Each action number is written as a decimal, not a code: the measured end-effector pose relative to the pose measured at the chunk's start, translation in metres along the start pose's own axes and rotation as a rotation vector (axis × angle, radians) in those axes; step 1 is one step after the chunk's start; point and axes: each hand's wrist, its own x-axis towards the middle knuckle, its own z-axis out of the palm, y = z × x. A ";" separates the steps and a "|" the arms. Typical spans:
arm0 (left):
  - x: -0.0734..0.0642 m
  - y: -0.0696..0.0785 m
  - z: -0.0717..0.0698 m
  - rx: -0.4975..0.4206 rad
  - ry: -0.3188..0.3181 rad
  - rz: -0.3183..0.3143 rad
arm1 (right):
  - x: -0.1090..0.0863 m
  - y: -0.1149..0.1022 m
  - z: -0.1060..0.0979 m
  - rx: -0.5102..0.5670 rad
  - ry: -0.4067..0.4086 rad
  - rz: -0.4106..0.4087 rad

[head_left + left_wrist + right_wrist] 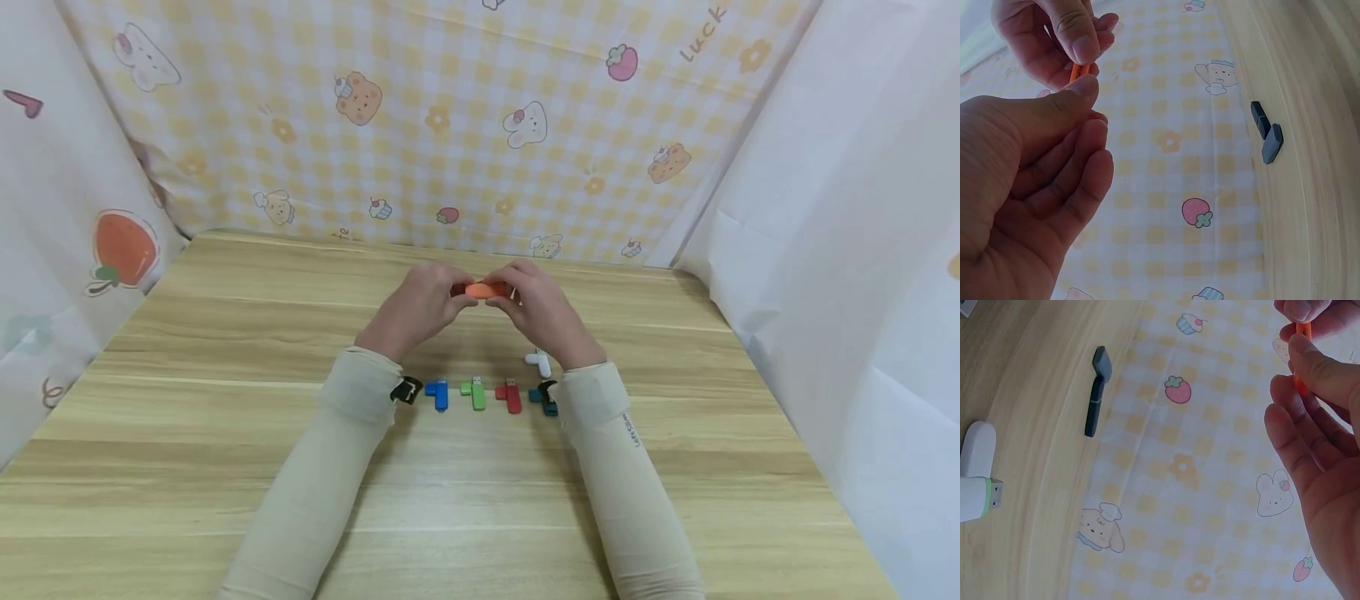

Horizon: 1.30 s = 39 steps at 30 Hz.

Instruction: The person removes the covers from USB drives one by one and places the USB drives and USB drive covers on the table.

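Both hands meet above the table, at the two ends of a small orange USB stick (486,291). My left hand (422,307) pinches one end between thumb and fingers. The other end is pinched by my right hand (542,310). Fingers cover much of the stick, and no metal plug shows. In the left wrist view only a short orange piece appears between the thumbs. Nearer the body lie a blue USB stick (441,394), a green USB stick (477,393) and a red USB stick (512,396), each with its cap beside it.
A white USB stick (543,364) lies by the right wrist. The right wrist strap partly hides a teal USB stick (551,409). In the right wrist view, a dark grey two-part piece (1097,390) lies near the patterned cloth (1147,487) behind the wooden table (480,500).
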 end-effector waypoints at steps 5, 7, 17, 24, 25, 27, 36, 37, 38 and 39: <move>0.000 -0.002 0.000 -0.010 0.006 0.003 | 0.001 0.000 0.001 -0.005 -0.003 0.002; -0.001 -0.005 -0.003 -0.031 -0.024 -0.006 | 0.000 0.002 0.000 -0.010 -0.020 0.004; -0.025 -0.042 -0.045 -0.067 0.064 -0.272 | -0.027 0.045 -0.039 -0.036 0.084 0.222; -0.020 -0.038 -0.039 -0.039 0.061 -0.168 | -0.024 0.043 -0.039 -0.035 0.080 0.178; -0.019 -0.037 -0.038 -0.028 0.061 -0.159 | -0.023 0.042 -0.037 -0.039 0.070 0.184; -0.018 -0.034 -0.036 -0.010 0.062 -0.147 | -0.022 0.040 -0.035 -0.048 0.051 0.192; -0.012 -0.021 -0.027 0.009 0.038 -0.098 | -0.016 0.028 -0.026 -0.034 -0.038 0.246; -0.012 -0.020 -0.025 0.016 0.032 -0.092 | -0.016 0.027 -0.024 -0.026 -0.055 0.268; -0.011 -0.019 -0.023 0.021 0.026 -0.084 | -0.015 0.026 -0.023 -0.022 -0.072 0.287; -0.011 -0.018 -0.021 0.024 0.019 -0.078 | -0.015 0.025 -0.021 -0.015 -0.087 0.303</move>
